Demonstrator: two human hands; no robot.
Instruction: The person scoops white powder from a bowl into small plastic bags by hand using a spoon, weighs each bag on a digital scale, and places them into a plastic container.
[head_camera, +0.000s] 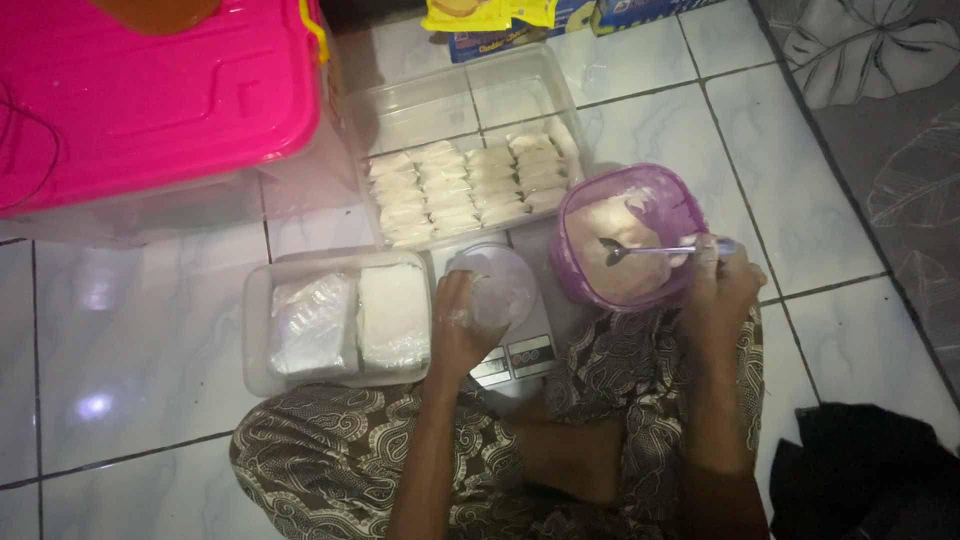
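A purple tub (628, 236) sits on the floor (150, 350) by the person's right knee, part full of pale dough. The right hand (722, 288) rests on its near rim, fingers closed around the handle of a spoon (655, 250) whose bowl lies on the dough. The left hand (458, 325) grips a small clear cup (498, 290), fingers wrapped around its side; the cup stands on a small scale (520, 355), just beside the purple tub. What the cup holds cannot be told. To the left of the scale a white tray (255, 330) carries two stacks of clear plastic wraps (350, 320), side by side. Behind the scale, a clear bin (460, 100) holds rows of small pale wrapped pieces (465, 190) filling its near half; its far half is bare. A large box with a pink lid (150, 95) stands at the upper left, touching the bin. Beyond the bin lie yellow and blue packets (500, 18), flat against the top edge. A dark cloth (870, 470) lies at the lower right, near a grey leaf-patterned mat (880, 90).
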